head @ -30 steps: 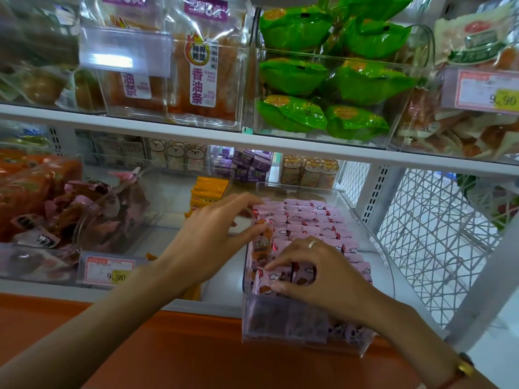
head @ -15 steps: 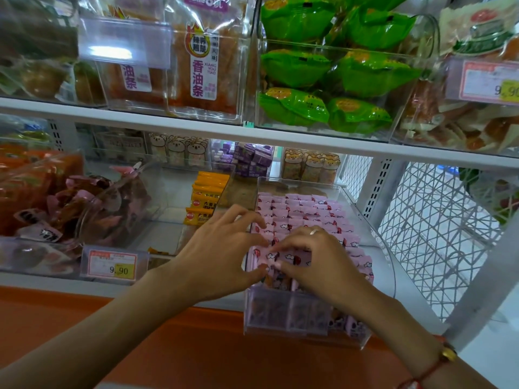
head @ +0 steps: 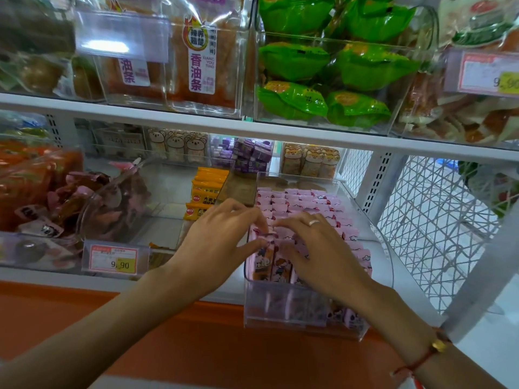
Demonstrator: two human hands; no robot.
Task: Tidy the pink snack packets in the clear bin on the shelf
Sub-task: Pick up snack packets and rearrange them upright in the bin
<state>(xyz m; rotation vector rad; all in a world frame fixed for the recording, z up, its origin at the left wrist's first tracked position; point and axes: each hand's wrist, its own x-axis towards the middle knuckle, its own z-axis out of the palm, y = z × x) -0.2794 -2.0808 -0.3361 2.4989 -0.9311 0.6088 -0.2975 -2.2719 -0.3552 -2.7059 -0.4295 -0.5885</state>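
Your left hand pinches the crimped top of one pink packet between thumb & fingertips, at the front-left of the clear bin. Your right hand lies over the front rows w/ fingers bent down among the packet tops; can't tell if it grips one or just presses.

The pink snack packets stand upright in tight rows filling the bin, which sits at the front edge of the lower shelf, right of centre, its front wall overhanging the orange ledge below.

Risks, as I judge them: pull the pinched packet too hard & its neighbours probably ride up w/ it, spoiling the row. Lean weight on the front & the overhanging bin could tip or slide off the shelf edge. Press hard w/ the right hand & you may crush contents.

Packets: thin glossy film, flat pillow shape, crimped ends, slippery. Bin: rigid clear plastic, smooth walls, square corners.
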